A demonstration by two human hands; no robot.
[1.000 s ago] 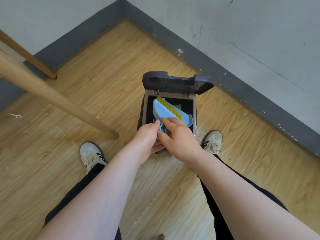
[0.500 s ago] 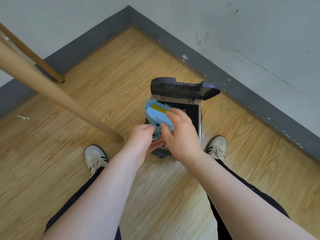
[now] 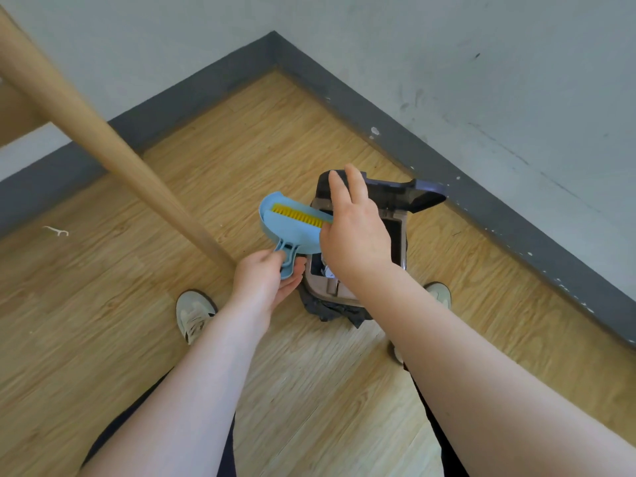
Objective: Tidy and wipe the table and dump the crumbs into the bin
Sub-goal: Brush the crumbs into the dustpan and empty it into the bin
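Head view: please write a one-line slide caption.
Left hand grips blue dustpan beside open bin; right hand reaches toward its lid.

A light wood-plank floor [image 3: 309,390] filled most of the view, meeting pale grey walls [image 3: 447,63] at a corner, with a dark grey skirting band [image 3: 395,115] running along their base (flecked here and there with white paint chips). A round wooden leg [image 3: 113,146] slanted down from the upper left to the floor. A small white floss pick [image 3: 56,231] lay on the planks at far left. Two pale sneakers [image 3: 194,315] stood on the floor.
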